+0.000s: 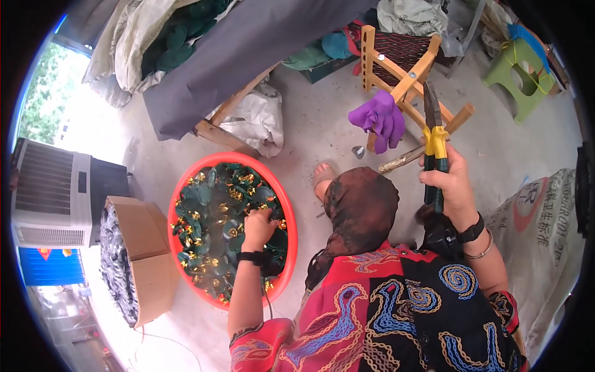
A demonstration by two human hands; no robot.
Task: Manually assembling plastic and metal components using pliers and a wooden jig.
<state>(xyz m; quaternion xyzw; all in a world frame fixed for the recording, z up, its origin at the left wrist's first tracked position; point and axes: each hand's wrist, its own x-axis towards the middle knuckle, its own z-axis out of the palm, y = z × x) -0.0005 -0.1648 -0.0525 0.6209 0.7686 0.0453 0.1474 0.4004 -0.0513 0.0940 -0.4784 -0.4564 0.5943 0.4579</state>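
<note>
My right hand (455,183) is raised on the right and wrapped round a pair of pliers (435,144) with yellow and dark green handles. Their dark jaws point up and away from me. On the left, my left hand (259,230) reaches into an orange-red basin (292,239) full of dark green discs with gold-coloured metal fittings (212,248). Its fingers are curled together among these pieces, and whatever they pinch is hidden. Dark bands circle both wrists.
Left of the basin stand a cardboard box (147,260) of dark parts and an air cooler (49,193). A purple glove (379,120) hangs on a wooden folding stool (406,84). A green plastic stool (524,77) is far right; a white woven sack (538,242) is nearer.
</note>
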